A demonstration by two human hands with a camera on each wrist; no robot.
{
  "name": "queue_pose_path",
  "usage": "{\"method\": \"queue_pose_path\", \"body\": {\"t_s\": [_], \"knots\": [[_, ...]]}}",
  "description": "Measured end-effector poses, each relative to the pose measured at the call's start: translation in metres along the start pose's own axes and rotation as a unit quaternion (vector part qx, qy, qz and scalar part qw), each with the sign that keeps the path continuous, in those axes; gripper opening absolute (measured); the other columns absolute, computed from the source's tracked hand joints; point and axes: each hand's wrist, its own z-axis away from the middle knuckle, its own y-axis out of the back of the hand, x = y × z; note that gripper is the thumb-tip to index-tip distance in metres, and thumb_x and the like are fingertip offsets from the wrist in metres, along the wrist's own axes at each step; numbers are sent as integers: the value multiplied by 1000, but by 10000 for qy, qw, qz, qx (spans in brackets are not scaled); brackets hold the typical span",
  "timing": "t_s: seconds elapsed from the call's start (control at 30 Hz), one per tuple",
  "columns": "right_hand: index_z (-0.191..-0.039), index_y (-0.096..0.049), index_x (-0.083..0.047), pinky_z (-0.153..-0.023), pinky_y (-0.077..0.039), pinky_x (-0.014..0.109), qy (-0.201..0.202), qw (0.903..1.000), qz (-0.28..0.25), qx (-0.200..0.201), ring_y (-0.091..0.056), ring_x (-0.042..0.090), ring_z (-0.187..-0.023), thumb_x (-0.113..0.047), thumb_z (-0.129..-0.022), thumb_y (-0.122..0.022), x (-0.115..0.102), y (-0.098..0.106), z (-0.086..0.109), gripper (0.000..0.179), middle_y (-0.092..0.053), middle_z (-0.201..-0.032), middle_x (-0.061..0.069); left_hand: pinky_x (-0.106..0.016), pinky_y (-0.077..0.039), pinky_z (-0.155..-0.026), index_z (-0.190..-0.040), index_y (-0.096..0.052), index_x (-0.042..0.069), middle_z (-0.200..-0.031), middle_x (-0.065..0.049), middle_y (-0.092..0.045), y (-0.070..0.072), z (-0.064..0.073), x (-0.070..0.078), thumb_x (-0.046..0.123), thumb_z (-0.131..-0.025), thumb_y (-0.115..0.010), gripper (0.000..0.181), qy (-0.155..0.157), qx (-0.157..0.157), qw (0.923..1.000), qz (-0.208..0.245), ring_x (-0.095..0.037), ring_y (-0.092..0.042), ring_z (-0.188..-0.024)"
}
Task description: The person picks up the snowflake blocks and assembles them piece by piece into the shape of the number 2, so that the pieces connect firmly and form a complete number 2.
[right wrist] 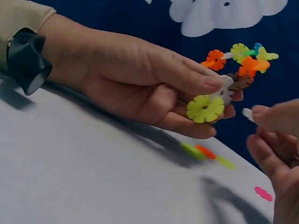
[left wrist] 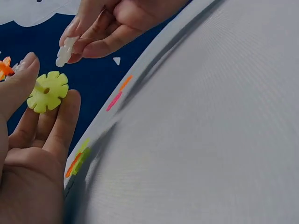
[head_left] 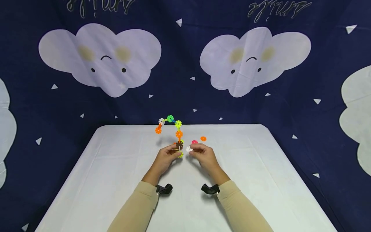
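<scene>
My left hand [head_left: 163,160] pinches the near end of a chain of linked snowflake discs [head_left: 179,134], held up over the table. At that end a yellow disc [right wrist: 214,110] and a white disc [right wrist: 226,89] sit between thumb and fingers, with a brown disc [right wrist: 241,81] just beyond. From there the chain rises and bends left through orange, yellow, green and white discs. A short gap to the right, my right hand [head_left: 205,158] pinches a loose white snowflake disc [left wrist: 66,51] by its edge, apart from the chain.
On the white table [head_left: 121,180], a pink disc [head_left: 194,141] and an orange disc [head_left: 203,139] lie beyond my right hand. Behind my left hand lie a yellow-green disc [right wrist: 192,150], another orange disc [right wrist: 205,151] and a yellow disc [right wrist: 226,162]. A dark blue cloud-print cloth [head_left: 179,64] hangs behind.
</scene>
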Motion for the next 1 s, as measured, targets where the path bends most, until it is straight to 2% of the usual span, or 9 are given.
{"method": "queue_pose_path", "body": {"t_s": [0.17,0.3,0.4,0.53,0.67,0.77,1.0], "knots": [[-113,-74,11,-83,-59,25,-34,9989,6,-463,-69,19,-94,6,-88,-82,-4,4,3,27,-71,-116,25,-27,-59,-85,-127,-70,-8,-122,-18,-69,-3,1,2,-1,-95,-77,34,-15,-312,9992,-253,-22,-68,-103],[-112,-74,12,-83,-60,27,-58,9980,82,-618,-72,21,-94,9,-87,-82,-5,7,5,27,-71,-115,24,-29,-58,-90,-130,-70,-5,-123,-14,-69,-7,0,3,0,-94,-79,37,-36,-453,9978,-472,-27,-67,-109],[-113,-73,14,-83,-60,27,-52,9979,8,-642,-72,21,-93,12,-86,-81,-5,8,6,28,-71,-115,26,-28,-56,-92,-130,-70,-4,-124,-12,-69,-8,-1,2,0,-94,-80,38,-63,-482,9972,-566,-28,-67,-112],[-114,-72,15,-81,-60,26,-38,9980,24,-625,-72,20,-91,13,-87,-80,-4,9,6,28,-70,-113,29,-27,-56,-91,-130,-69,-8,-123,-14,-68,-7,-2,2,-2,-93,-79,38,-134,-491,9967,-633,-30,-67,-110],[-110,-75,11,-77,-61,26,80,9986,283,-445,-72,19,-84,9,-85,-84,-2,9,6,27,-74,-101,21,-27,-57,-90,-128,-69,-10,-121,-15,-68,-6,-2,3,-2,-93,-79,37,-136,-478,9965,-667,-31,-68,-108],[-107,-76,9,-73,-61,26,216,9987,289,-351,-72,16,-79,7,-83,-86,0,7,6,26,-75,-94,14,-27,-57,-91,-128,-70,-8,-120,-14,-69,-5,0,4,-1,-93,-80,37,-89,-438,9968,-657,-29,-68,-107],[-104,-75,10,-72,-61,25,233,9988,218,-368,-71,16,-80,11,-81,-86,-1,-1,8,26,-74,-92,17,-25,-56,-89,-129,-68,-11,-120,-16,-69,-3,3,3,-5,-92,-79,39,-87,-388,9972,-637,-27,-67,-105]]}}
